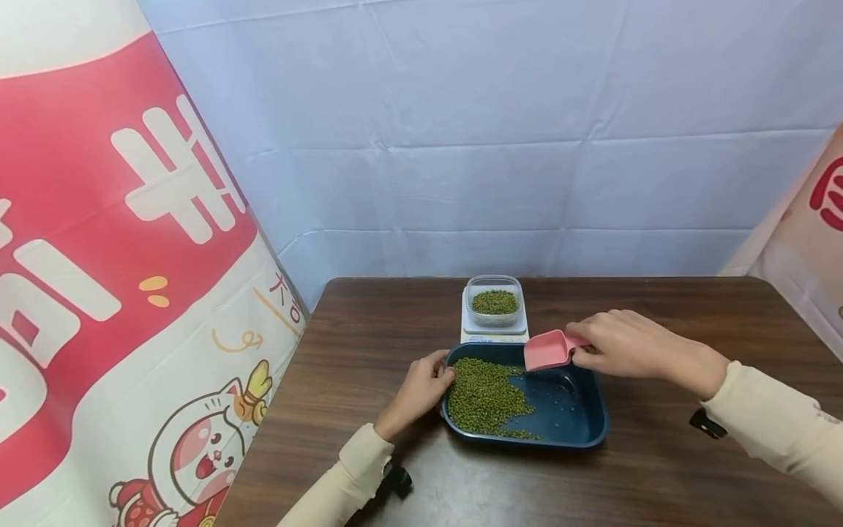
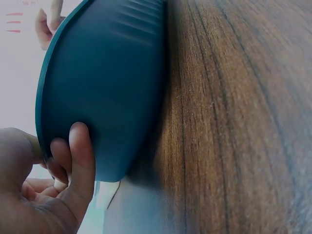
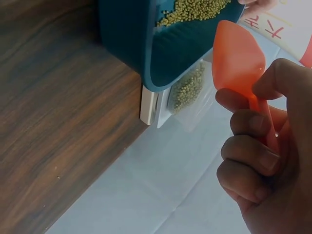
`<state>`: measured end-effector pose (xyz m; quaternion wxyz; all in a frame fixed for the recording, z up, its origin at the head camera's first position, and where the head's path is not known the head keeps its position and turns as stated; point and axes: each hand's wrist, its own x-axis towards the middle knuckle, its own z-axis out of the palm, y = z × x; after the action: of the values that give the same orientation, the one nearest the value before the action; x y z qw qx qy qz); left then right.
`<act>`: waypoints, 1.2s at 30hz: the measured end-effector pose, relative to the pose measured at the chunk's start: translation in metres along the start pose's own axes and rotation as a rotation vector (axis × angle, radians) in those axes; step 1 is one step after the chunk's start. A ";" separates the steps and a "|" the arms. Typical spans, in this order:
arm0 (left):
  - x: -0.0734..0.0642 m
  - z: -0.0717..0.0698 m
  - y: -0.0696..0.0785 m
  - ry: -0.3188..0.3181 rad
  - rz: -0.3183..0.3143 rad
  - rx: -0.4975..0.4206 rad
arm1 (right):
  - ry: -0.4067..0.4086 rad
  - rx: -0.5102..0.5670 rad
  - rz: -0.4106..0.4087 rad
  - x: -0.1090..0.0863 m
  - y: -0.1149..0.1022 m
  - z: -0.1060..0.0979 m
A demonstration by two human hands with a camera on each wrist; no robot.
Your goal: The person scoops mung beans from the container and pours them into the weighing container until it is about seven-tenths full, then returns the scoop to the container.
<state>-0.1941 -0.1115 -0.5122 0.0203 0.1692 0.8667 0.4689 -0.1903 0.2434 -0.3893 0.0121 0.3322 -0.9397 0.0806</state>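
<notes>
Left hand (image 1: 418, 386) grips blue tray (image 1: 549, 417) at left rim, green beans (image 1: 484, 399) spread inside, mostly left; right hand (image 1: 632, 345) grips pink scoop (image 1: 546, 351) above tray's far side.

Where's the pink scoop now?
In the head view, the pink scoop is in the right hand, at the far rim of the blue tray, right of the green bean heap.
</notes>
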 end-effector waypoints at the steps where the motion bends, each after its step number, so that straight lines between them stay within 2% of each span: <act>1: 0.000 0.000 0.000 -0.001 0.000 0.000 | -0.006 0.001 0.005 -0.001 0.000 0.001; 19: 0.000 0.001 0.000 0.002 -0.025 0.015 | -0.051 0.043 -0.005 -0.017 0.004 0.017; 36: -0.001 0.002 0.000 0.003 -0.027 0.012 | -0.110 0.099 0.003 -0.017 0.008 0.035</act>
<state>-0.1932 -0.1104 -0.5136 0.0245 0.1568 0.8716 0.4638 -0.1809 0.2541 -0.4265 -0.0559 0.3349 -0.9343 0.1085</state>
